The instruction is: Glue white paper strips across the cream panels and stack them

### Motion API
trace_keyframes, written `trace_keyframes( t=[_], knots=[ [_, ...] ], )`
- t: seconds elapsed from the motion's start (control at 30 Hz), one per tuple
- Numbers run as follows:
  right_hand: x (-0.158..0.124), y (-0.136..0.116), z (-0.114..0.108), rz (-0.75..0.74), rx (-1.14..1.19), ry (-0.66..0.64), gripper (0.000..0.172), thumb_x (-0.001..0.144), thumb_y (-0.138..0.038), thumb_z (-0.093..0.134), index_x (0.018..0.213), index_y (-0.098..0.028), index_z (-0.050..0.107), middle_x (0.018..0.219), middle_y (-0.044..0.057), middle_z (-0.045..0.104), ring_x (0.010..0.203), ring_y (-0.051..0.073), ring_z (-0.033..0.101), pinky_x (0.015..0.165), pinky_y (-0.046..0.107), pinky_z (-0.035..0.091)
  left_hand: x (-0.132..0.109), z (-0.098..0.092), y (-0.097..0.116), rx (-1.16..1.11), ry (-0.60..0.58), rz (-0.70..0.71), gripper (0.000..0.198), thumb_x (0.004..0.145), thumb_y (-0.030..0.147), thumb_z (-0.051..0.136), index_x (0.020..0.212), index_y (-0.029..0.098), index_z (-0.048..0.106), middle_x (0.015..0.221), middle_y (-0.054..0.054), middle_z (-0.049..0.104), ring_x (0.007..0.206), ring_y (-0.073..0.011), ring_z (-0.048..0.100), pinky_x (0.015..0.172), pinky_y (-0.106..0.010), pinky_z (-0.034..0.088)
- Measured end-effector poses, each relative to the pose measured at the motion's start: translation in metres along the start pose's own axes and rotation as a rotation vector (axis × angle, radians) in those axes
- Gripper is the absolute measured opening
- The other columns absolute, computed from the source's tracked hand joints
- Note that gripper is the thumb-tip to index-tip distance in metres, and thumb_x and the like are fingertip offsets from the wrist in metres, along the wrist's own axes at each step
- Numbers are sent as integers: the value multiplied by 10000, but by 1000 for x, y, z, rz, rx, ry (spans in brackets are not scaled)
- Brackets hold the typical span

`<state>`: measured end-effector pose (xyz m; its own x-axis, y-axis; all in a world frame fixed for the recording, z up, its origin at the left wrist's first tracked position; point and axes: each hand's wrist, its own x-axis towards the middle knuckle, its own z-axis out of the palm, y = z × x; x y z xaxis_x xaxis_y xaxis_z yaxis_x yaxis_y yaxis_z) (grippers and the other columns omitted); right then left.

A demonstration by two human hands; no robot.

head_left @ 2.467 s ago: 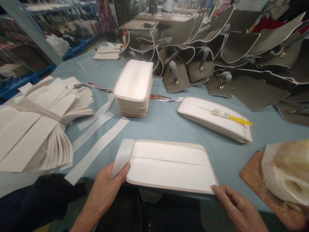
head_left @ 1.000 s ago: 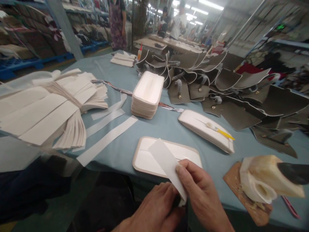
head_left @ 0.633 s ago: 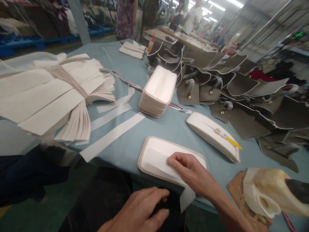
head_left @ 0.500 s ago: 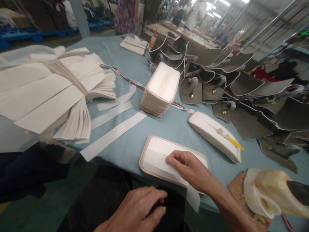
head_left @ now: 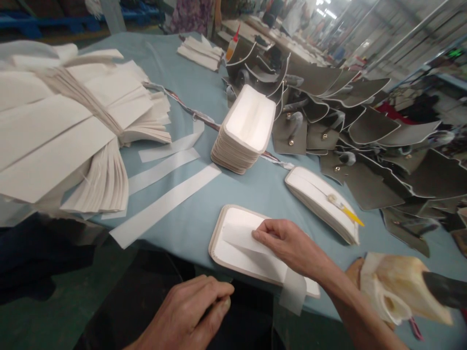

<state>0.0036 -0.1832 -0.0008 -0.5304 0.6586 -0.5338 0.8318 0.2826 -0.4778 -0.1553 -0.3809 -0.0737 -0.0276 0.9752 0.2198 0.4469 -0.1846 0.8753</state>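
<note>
White strip (head_left: 240, 237) runs beneath the right hand (head_left: 286, 240), which pinches it; left hand (head_left: 191, 306) curled together.

Hazy glare from ceiling lamps (head_left: 331, 13), dim floor (head_left: 82, 291), blurred distance, wide-angle edge distortion.

4 wht strips (head_left: 165, 205) & 1 brush (head_left: 350, 214)

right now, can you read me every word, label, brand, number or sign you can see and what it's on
No readable text anywhere in this view.
Green lit patch, upper right: too blurred to tell whether it shows letters.
Red-nozzled squeeze bottle: too small to make out any label.
Yellow-handled brush: too small to make out any print.
White strip in the right hand: no print visible.
</note>
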Motion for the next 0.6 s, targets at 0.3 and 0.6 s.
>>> trace_keyframes(
  t=[0.3, 0.6],
  knots=[
    [6, 1, 2, 23, -37, -8, 354, 911, -473, 477, 749, -197, 628, 714, 14, 612, 685, 167, 505, 643, 300, 315, 2, -13, -14, 114, 72, 10, 152, 1026, 201, 541, 1118, 266, 643, 925, 38, 733, 831, -89, 690, 769, -176, 539],
    [6, 7, 6, 23, -17, 20, 354, 931, -459, 483, 729, -203, 621, 719, 16, 621, 687, 169, 513, 641, 300, 307, 13, -18, -23, 431, 175, 140, 245, 977, 178, 606, 1216, 182, 661, 1205, -59, 724, 1164, -189, 611, 1058, -331, 480]
  ],
)
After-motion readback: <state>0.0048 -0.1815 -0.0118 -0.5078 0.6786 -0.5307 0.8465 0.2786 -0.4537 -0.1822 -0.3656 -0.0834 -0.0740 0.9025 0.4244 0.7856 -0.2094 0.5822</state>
